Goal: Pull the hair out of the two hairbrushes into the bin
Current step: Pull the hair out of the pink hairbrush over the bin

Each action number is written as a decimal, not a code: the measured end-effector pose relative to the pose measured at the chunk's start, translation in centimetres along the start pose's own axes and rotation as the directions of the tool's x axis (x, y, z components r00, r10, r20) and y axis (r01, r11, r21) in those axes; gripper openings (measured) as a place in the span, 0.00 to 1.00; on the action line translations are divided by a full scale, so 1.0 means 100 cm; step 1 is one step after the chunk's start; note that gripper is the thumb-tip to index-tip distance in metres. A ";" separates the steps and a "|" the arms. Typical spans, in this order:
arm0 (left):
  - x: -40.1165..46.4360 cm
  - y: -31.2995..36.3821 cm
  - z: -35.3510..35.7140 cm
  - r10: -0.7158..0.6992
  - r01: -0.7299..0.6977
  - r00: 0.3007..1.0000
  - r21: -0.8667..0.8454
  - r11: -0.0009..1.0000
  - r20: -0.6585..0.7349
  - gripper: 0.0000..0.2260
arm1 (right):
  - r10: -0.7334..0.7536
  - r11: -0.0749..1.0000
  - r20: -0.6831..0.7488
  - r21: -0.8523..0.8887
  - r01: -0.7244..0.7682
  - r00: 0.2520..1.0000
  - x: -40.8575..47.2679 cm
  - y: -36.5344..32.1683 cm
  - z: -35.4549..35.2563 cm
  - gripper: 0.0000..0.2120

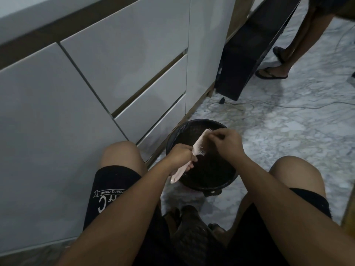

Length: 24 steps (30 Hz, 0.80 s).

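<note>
Shorts (107,191) read "resmi"; over the black bin (203,181) the left hand (180,156) grips the pink hairbrush (199,144), head pointing up-right, right hand (226,141) pinching its bristles.

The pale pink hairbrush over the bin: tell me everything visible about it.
The pale pink plastic hairbrush is held tilted over the round black bin, head pointing away from the person. The left hand grips its flat handle, whose end sticks out below. The right hand pinches at its thin bristles. Hair in it is too small to make out.
</note>
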<state>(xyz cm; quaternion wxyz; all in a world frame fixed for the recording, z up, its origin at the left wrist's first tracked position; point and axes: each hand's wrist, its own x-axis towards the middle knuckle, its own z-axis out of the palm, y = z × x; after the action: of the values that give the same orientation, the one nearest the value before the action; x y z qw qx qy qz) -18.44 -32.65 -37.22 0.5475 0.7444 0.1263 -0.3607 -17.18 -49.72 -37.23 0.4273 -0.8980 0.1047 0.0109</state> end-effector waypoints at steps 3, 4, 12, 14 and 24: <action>0.001 0.001 0.001 -0.010 0.009 1.000 -0.069 0.998 -0.022 0.12 | 0.037 0.995 0.011 0.087 -0.037 0.999 0.001 0.000 0.000 0.08; 0.001 0.001 0.002 -0.013 0.011 0.999 -0.079 0.997 -0.029 0.12 | 0.016 0.995 0.043 0.097 -0.021 0.999 0.000 -0.002 0.000 0.10; 0.000 -0.010 0.002 0.087 -0.081 0.995 0.115 0.990 -0.046 0.11 | -0.139 0.976 0.245 -0.129 0.174 0.960 -0.007 -0.004 -0.001 0.10; 0.000 -0.011 0.004 0.103 -0.095 0.994 0.147 0.985 -0.047 0.10 | -0.151 0.979 0.194 -0.108 0.174 0.969 -0.005 -0.006 -0.002 0.07; 0.006 -0.008 0.004 0.082 -0.072 0.994 0.119 0.990 -0.078 0.12 | 0.224 0.940 -0.036 0.272 -0.206 0.974 0.003 -0.004 -0.004 0.08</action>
<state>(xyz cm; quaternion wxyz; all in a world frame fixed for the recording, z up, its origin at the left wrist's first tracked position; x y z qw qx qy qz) -18.63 -32.88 -38.30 0.5111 0.7936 0.0990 -0.3148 -16.89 -49.88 -36.70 0.5368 -0.8152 0.2168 0.0136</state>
